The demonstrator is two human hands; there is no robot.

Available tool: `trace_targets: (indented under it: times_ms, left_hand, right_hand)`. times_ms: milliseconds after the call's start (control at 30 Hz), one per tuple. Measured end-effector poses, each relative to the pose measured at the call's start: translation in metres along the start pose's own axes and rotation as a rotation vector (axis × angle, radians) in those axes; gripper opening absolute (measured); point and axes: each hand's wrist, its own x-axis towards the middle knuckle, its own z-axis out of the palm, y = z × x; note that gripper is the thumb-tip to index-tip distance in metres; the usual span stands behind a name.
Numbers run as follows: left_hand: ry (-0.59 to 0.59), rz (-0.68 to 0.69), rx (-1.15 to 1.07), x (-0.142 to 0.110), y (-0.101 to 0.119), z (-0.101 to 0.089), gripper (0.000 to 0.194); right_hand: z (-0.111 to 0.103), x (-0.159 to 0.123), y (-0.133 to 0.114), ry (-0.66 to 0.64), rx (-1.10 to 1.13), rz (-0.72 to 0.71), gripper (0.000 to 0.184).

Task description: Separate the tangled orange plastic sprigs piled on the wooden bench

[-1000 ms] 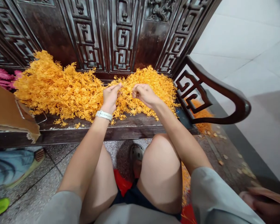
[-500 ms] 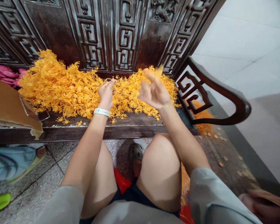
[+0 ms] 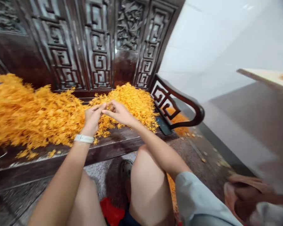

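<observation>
A big heap of orange plastic sprigs lies on a dark carved wooden bench, with a second mound to the right. My left hand, a white band on its wrist, and my right hand meet above the heap, fingertips touching. Both are pinched around a small orange piece between them; the piece is mostly hidden by the fingers.
The bench's carved backrest rises behind the heap and its curved armrest closes the right end. Orange bits litter the stone floor. My bare knees are below, above something red. A pale board edge juts in at right.
My right hand, which had swung up and to the right holding an orange piece, has come back to meet the left. The camera has turned to the right.
</observation>
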Motion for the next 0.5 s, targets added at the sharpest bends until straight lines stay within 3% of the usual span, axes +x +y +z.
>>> trace_targets:
  times_ms: [133,267,367,433,500]
  left_hand:
    - [0.031,0.053,0.029,0.005,-0.006,-0.005,0.033]
    - [0.180,0.071,0.043,0.006,-0.006,-0.008,0.023]
    - [0.171,0.005,0.012,0.005,-0.006,-0.009,0.018]
    - [0.169,-0.067,0.009,0.010,-0.005,-0.013,0.014]
    - [0.141,-0.083,0.066,0.019,-0.003,-0.018,0.016]
  right_hand:
    - [-0.004,0.001,0.007,-0.026,-0.100,-0.045,0.018]
    - [-0.006,-0.003,-0.004,-0.334,0.163,-0.128,0.018]
    - [-0.006,-0.009,-0.019,-0.509,0.357,-0.173,0.020]
    - [-0.003,-0.016,-0.035,-0.756,0.447,-0.168,0.017]
    - [0.002,-0.024,-0.053,-1.145,0.514,-0.175,0.015]
